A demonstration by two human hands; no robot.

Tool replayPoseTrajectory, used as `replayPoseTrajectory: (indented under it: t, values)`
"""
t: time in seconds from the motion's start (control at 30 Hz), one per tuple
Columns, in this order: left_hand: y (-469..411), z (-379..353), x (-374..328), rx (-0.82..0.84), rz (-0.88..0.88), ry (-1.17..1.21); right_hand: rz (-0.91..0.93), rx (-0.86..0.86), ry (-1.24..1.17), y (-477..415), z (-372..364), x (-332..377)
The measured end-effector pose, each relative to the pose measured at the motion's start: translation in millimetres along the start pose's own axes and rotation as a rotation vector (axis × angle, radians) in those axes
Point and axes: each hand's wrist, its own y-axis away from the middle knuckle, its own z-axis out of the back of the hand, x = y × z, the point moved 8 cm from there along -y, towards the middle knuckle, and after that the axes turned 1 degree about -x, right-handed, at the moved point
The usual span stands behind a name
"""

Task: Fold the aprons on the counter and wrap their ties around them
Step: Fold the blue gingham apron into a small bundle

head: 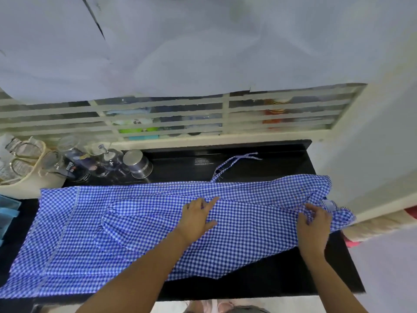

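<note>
Partly cropped apron (135,233) (left edge); left hand (198,214) pressing flat; right hand (313,222) pinching it.

A home kitchen: a black stone bench (270,281) under a barred window (171,114), with glass jars (74,159) and a steel tumbler (137,163) at its far left.

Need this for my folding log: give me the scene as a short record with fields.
surface: black counter
cloth: blue checked apron, spread across the counter, not yet compactly folded
tie: one tie loose on the counter behind the apron, unwrapped
left: left hand flat on the apron's middle, fingers straight
right: right hand grips bunched cloth at the apron's right end
behind: steel cup and glass jars, back left
</note>
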Motion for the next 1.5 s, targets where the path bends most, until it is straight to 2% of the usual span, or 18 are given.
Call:
replayPoseTrajectory:
  t: [0.17,0.3,0.37,0.53,0.63,0.77,0.87,0.93,1.03,1.13,1.2,1.3,1.5]
  values:
    - [-33,9,-39,0.035,-0.099,0.085,-0.105,-0.075,-0.089,12,27,-33]
    - [-45,12,-53,0.032,-0.056,0.122,-0.344,-0.097,-0.289,27,29,-42]
    - [-47,19,-53,-0.03,-0.035,0.141,-0.421,-0.075,-0.392,35,22,-44]
    - [-40,45,-26,-0.269,0.146,0.233,-0.608,0.043,-0.685,46,-8,-52]
    - [-38,42,-3,-0.24,0.314,0.3,-0.665,0.21,-0.743,52,-34,-46]
    - [-31,28,9,-0.199,0.407,0.423,-0.755,0.347,-0.911,43,-60,-19]
    - [-20,27,7,-0.223,0.374,0.52,-0.863,0.383,-1.018,31,-75,5]
    - [-9,24,-2,-0.205,0.288,0.541,-0.942,0.354,-0.916,27,-79,7]
    - [18,14,-21,-0.171,0.154,0.324,-0.98,0.243,-0.864,14,-73,4]
    - [40,-11,-23,-0.002,0.145,0.158,-0.919,0.155,-0.874,-9,-55,-2]
    - [43,-30,-14,0.109,0.206,0.114,-0.8,0.101,-0.852,-26,-36,-3]
    - [36,-40,-6,0.215,0.326,0.161,-0.517,0.065,-0.729,-42,-6,25]
    - [8,-25,-16,0.264,0.36,0.233,-0.003,0.111,-0.433,-19,24,136]
